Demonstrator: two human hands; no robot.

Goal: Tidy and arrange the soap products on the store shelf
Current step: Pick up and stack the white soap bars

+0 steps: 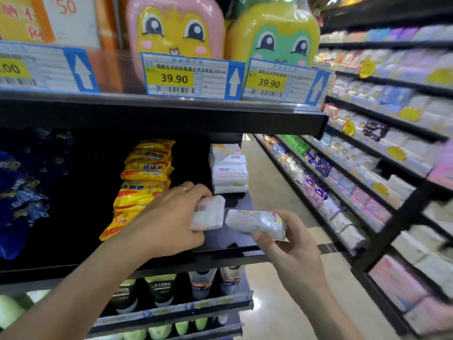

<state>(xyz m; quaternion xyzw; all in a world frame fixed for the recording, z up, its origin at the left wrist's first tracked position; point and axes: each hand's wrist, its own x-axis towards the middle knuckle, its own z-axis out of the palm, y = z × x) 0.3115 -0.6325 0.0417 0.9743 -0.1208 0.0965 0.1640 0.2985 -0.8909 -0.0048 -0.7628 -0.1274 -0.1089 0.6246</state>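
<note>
Two hands: both busy at the front edge of the soap shelf (220, 251), each with a white-wrapped bar.
Right hand (291, 249): nearest us, just off the shelf's right end, thumb under and fingers curled behind the right soap bar (255, 223); a firm pinch on its right end, the bar lying flat with its printed face up.
Left hand (176, 217): reaching in over the shelf lip, fingers wrapped over the top of the left soap bar (208, 213), thumb beneath; ring on one finger. The bar is tilted, barcode side showing, and sits just beside the right bar, the two almost touching.
Handling: these look light, firm blocks in thin glossy film. That film will be slick and crinkly, so I'd judge the safe hold is across the short sides, not by the loose wrapper ends. Not fragile, though corners could dent if dropped.
Grip state: neither hand is spread; both are closed around a bar.
Yellow soap packs (144, 182): left of the hands, a slumping row running front to back, soft-looking bags leaning on each other.
White soap stack (229, 173): farther back on the right, a neat pile of matching bars; likely where the two held bars belong.
Blue packets (22, 190): far left, crumpled and dim.
Price tags (191, 78): on the shelf above, under two cartoon-faced bottles (176, 30).
</note>
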